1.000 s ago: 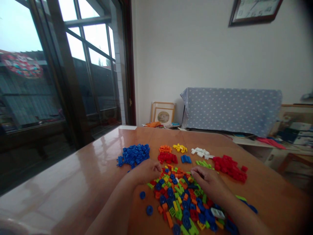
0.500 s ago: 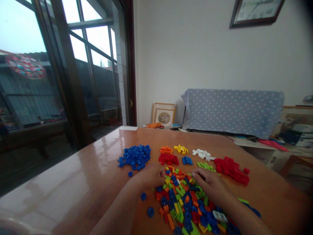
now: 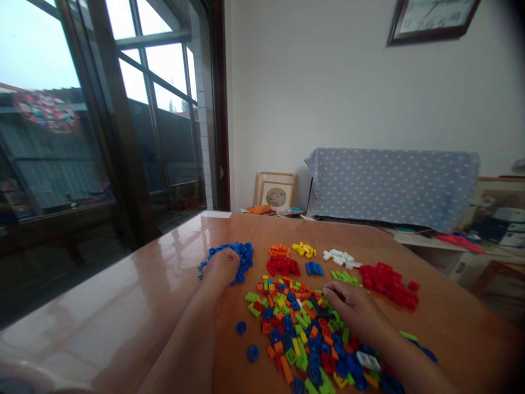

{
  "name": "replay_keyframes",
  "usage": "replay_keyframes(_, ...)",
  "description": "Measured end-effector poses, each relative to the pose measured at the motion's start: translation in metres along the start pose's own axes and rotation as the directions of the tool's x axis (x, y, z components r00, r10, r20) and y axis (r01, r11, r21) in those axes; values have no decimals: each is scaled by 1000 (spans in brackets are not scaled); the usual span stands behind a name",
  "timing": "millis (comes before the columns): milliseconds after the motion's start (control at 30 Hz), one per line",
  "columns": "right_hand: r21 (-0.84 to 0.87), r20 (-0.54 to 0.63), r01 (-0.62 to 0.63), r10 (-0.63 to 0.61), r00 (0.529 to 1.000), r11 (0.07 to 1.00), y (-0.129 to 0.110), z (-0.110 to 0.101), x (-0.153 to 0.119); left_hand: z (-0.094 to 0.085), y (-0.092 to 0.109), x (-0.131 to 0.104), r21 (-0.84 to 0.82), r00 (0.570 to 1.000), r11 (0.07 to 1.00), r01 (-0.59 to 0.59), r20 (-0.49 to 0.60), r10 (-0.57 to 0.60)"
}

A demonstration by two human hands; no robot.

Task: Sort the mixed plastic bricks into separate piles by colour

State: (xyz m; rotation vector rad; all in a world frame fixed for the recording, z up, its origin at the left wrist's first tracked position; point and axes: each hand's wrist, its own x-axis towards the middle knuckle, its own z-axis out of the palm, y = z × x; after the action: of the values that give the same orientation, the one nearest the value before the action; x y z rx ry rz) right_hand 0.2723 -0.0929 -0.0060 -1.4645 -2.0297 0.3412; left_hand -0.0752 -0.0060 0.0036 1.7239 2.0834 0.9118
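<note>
My left hand (image 3: 223,266) is over the pile of blue toy bricks (image 3: 245,254) at the table's left. Its fingers are curled closed, and whatever they hold is hidden behind the hand. At the upper right edge of the mixed heap of toy bricks (image 3: 301,334) is my right hand (image 3: 348,300). Thumb and fingers are drawn together there, and I cannot make out anything between them. The heap mixes orange, lime green, yellow, red and blue pieces. Two round blue pieces (image 3: 253,353) lie apart to its left.
Sorted groups lie beyond the heap: orange bricks (image 3: 279,251), red bricks (image 3: 283,266), yellow bricks (image 3: 304,250), blue bricks (image 3: 314,268), white bricks (image 3: 340,258) and lime green bricks (image 3: 345,278). A larger red pile (image 3: 389,284) is at right on the brown table (image 3: 172,284).
My left hand has moved from the mixed heap up and left to the blue pile, uncovering lime green bricks. The right hand stays almost where it was.
</note>
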Motion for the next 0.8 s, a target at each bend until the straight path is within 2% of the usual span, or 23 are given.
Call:
replay_keyframes(133, -3, -2, -6, 6, 1000, 1000, -2, -2, -1, 5, -9, 6, 59, 998, 998, 12, -57, -8)
replay_keyframes(333, 2, -17, 2, -2, 1000, 1000, -1, -2, 0, 16, -10, 11, -19, 994, 997, -74, -87, 72)
replay_keyframes(500, -8, -23, 15, -15, 1000, 1000, 1, 0, 0, 17, -3, 8, -74, 989, 989, -127, -83, 120)
replay_keyframes(667, -10, -78, 8, -9, 997, 1000, 0, -2, 0, 24, 13, -3, -108, 962, 956, -271, -60, 266)
replay_keyframes(800, -30, -160, -11, 6, 987, 999, 1, -9, 1, 36, 27, -18, -194, 899, 878, -437, -85, 429)
